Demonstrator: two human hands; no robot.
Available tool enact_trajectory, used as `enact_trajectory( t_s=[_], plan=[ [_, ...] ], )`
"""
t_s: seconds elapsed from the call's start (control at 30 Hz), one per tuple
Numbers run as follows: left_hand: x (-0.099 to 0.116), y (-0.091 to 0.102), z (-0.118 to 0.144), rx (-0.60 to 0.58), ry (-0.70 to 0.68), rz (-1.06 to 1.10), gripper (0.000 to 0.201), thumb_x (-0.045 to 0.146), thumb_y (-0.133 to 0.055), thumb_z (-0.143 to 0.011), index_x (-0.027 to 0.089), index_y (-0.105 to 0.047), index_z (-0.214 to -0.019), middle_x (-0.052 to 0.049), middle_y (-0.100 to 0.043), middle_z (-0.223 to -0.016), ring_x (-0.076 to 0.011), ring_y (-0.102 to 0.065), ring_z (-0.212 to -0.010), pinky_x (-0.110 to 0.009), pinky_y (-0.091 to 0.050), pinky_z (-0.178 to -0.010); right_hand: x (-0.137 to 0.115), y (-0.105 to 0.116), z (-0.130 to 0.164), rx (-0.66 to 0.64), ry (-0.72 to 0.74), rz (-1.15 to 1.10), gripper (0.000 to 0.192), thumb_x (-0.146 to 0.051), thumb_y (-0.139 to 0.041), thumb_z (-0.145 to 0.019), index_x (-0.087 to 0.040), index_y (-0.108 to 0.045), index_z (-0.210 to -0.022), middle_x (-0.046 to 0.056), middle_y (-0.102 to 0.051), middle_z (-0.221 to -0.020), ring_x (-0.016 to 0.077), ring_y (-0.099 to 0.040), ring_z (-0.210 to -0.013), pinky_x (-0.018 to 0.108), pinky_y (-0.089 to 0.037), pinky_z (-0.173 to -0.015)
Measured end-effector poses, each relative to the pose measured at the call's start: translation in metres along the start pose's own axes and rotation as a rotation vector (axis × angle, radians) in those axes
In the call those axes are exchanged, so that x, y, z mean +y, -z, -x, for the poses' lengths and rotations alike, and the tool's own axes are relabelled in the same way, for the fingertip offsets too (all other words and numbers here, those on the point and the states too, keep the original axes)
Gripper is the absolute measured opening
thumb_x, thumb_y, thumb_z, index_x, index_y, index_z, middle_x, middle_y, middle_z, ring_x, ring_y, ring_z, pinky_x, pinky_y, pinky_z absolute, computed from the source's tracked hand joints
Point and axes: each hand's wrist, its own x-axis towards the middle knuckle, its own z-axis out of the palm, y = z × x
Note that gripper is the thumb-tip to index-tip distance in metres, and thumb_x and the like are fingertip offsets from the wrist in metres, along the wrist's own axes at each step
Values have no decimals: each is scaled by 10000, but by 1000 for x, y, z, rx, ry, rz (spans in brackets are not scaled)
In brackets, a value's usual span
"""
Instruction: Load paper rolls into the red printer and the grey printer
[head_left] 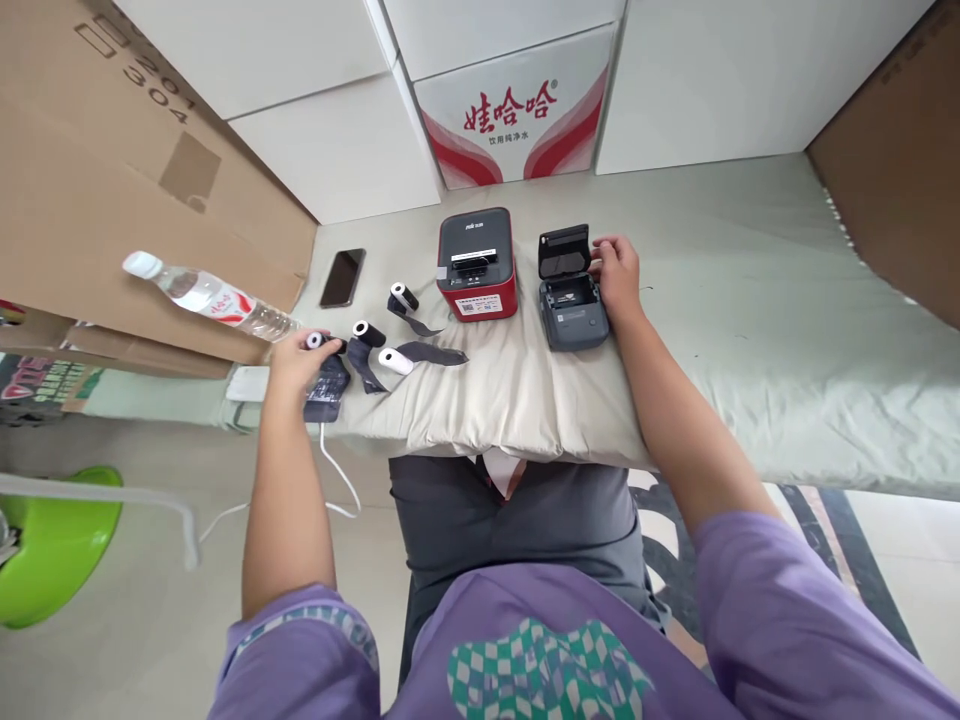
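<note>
On the cushion edge at your left, your left hand (296, 362) pinches a small paper roll (315, 341), fingers closed around its white end, with its dark strip (327, 388) trailing down toward you. Just right of it lie three more rolls: one (369, 333) beside your fingers, another (395, 361) near the front, a third (404, 296) further back, each with dark paper unwound. Your right hand (618, 275) rests on the right side of the grey printer (573, 305), fingers curled on its raised lid (564, 251); lid is open, compartment showing. Red printer (478, 264) stands just left of the grey one, apart from it. Phone (343, 277) lies face up further left, behind the rolls. Water bottle (210, 297) lies on its side, cap pointing left, against the cardboard box (112, 180). White cable (337, 480) hangs off the cushion (487, 400) under your left hand. White carton with red print (517, 110) stands behind the printers.
</note>
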Motion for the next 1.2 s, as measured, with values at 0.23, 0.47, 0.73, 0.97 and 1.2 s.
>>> enact_trajectory(
  t_s=[0.23, 0.47, 0.73, 0.97, 1.2],
  plan=[
    [25, -2, 10, 129, 66, -159, 449, 407, -769, -776, 195, -743, -1171, 32, -612, -960, -129, -514, -789, -331, -483, -944, 1, 0, 0, -16, 12, -15, 552, -776, -532, -908, -236, -627, -978, 32, -596, -877, 190, -654, -816, 376, -555, -723],
    [86, 5, 37, -193, -295, -237, 348, 480, -664, -870, 283, -767, -1138, 7, -731, -1048, -196, -629, -892, -298, -485, -886, -4, -1, 2, -7, 17, -30, 547, -771, -553, -901, -236, -641, -976, 26, -606, -862, 194, -666, -825, 400, -576, -755],
    [102, -14, 73, -337, -319, -349, 349, 398, -640, -871, 274, -758, -1175, -39, -718, -1009, -214, -644, -832, -289, -463, -724, -7, -2, 3, 6, -21, -28, 589, -803, -577, -874, -230, -657, -984, 36, -636, -857, 202, -683, -805, 416, -597, -769],
    [120, -63, 82, -263, -538, 746, 267, 219, -796, -726, 241, -759, -990, -79, -723, -1206, -261, -698, -1116, -377, -578, -933, -13, 0, 7, -22, -48, 64, 558, -749, -482, -948, -216, -621, -1040, 59, -647, -948, 175, -657, -779, 381, -572, -794],
    [194, -111, 86, -621, -390, 1251, 413, 552, -734, -879, 264, -715, -1174, -52, -757, -922, -281, -767, -907, -442, -643, -832, -18, 0, 8, -39, -84, 80, 539, -744, -470, -961, -234, -611, -1061, 51, -645, -969, 175, -649, -808, 363, -569, -807]
  ],
)
